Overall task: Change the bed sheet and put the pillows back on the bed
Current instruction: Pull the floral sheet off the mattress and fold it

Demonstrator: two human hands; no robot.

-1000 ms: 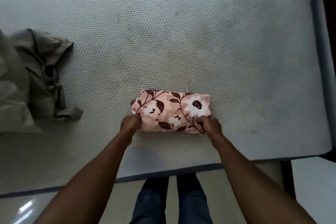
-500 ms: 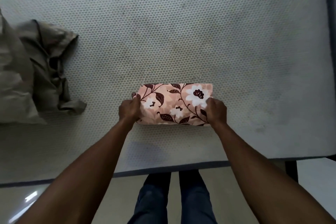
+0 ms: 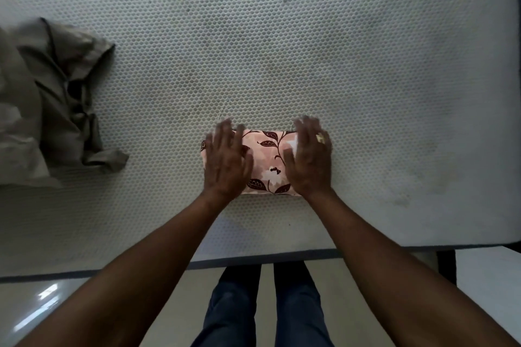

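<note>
Mattress (image 3: 310, 51): bare, white, dimpled surface with faint stains; fills most of the view.
Crumpled cloth (image 3: 50, 98): grey-brown heap on the mattress at the left edge, well apart from the hands.
Folded sheet (image 3: 269, 160): pink floral bundle lying on the mattress near its front edge, between and under both hands.
Left hand (image 3: 225, 160): fingers straight and spread, lying flat on the sheet's left end.
Right hand (image 3: 308, 160): fingers straight, flat on the right end; slightly blurred.
Ring (image 3: 320, 138): on a right-hand finger.

Home bedroom, judging by bare mattress (image 3: 282, 51) on dark frame (image 3: 446, 265), folded floral sheet (image 3: 270, 160), crumpled grey cloth (image 3: 56, 93) and glossy floor (image 3: 56, 304).
</note>
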